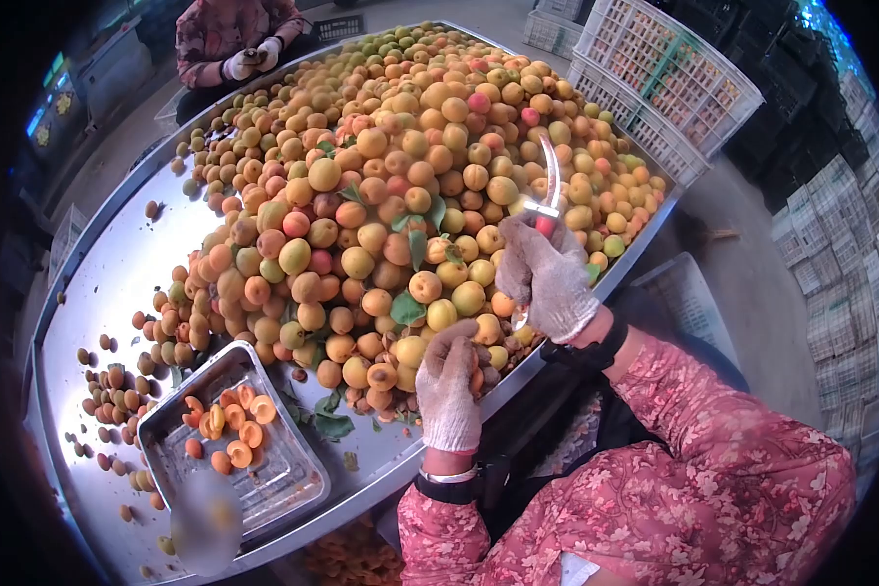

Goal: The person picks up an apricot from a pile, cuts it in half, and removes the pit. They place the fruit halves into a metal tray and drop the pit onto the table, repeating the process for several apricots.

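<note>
The white-gloved right hand [552, 278] grips a curved silver knife [554, 178]; the white-gloved left hand [448, 383] holds an orange fruit [477, 380] beside heaped yellow-orange apricots [357, 262].

I see white lattice crates [662, 83] stacked far right, pale crate stacks [838, 283] right, person [227, 39] far left.

We see a grey floor [737, 259] around a shiny metal bench [117, 259]. Beside its far right end we make out stacked white crates [666, 78], with a dark stack [776, 93] behind; pale stacks [835, 293] line the right. Blue light [830, 24] glows at upper right, smaller lights [37, 121] at left.
</note>
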Available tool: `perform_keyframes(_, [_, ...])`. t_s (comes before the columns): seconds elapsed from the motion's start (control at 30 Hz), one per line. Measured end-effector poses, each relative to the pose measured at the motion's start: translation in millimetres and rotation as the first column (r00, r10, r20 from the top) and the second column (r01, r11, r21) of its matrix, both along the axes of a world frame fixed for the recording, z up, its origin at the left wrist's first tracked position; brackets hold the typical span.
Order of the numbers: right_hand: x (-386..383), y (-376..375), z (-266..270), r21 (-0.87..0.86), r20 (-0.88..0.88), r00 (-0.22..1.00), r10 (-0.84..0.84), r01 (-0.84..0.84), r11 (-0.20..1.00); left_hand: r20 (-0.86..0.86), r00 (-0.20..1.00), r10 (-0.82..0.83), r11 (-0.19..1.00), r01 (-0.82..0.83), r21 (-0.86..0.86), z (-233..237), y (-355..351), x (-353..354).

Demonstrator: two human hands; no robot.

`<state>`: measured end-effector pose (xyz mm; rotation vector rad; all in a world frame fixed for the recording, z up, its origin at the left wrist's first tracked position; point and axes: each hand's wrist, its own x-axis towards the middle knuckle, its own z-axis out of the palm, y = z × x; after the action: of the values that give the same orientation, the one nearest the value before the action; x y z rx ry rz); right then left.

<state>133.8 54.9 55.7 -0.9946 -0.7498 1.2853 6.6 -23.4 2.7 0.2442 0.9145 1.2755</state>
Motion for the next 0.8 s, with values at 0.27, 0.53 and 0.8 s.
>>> perform_keyframes(0.27, [57.2, -0.8, 8.0, -0.074, 0.515, 0.847, 0.130, -0.107, 0.991, 0.710, 0.658, 0.250, 0.775, -0.576, 0.261, -11.8, 2.6, -83.9])
perform_keyframes(0.53, [65.8, -2.0, -17.2, -0.281, 0.944, 0.091, 0.317, -0.280, 0.918, 0.600, 0.758, 0.256, 0.809, -0.507, 0.296, -28.0, 9.1, -80.5])
perform_keyframes(0.8, [54.3, 1.3, -29.9, -0.420, 0.825, 0.273, 0.494, -0.287, 0.861, -0.185, 0.972, 0.143, 0.970, -0.100, 0.224, -8.2, 10.0, -31.1])
